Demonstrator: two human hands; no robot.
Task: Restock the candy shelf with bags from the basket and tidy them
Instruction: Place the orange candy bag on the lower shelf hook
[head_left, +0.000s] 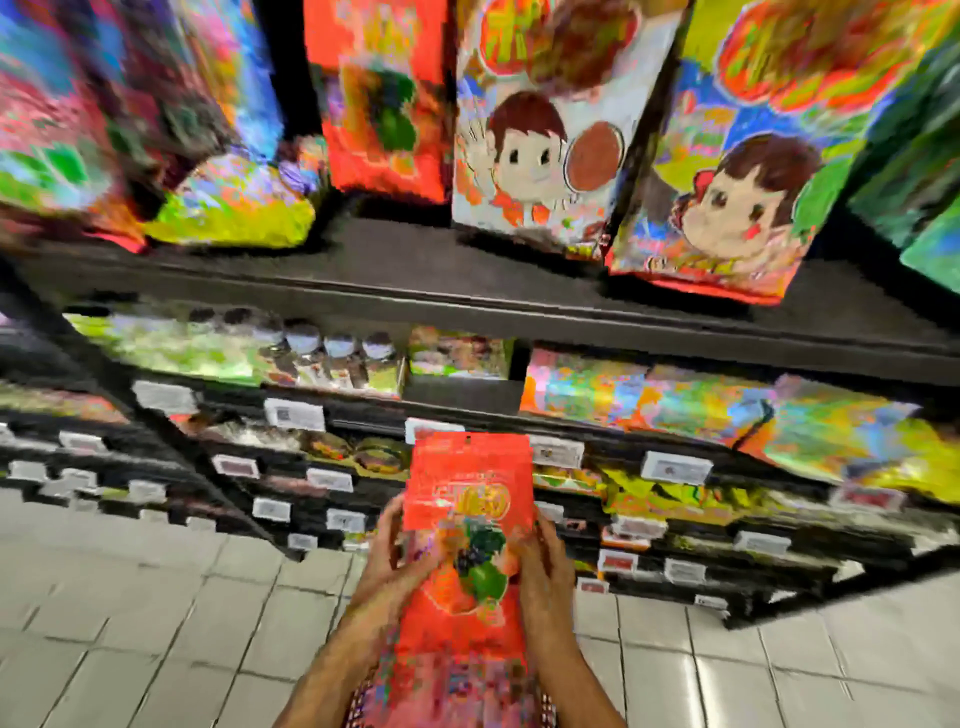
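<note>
from my feed i see the left hand (387, 558) and right hand (545, 564) each curled round a side edge of a red fruit candy bag (467, 499), held upright before the lower shelves, while a similar red bag (379, 93) stands on the dark upper shelf (415, 270).

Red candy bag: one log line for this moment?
left hand, right hand: hold red candy bag | bag: upright, not on shelf
</note>
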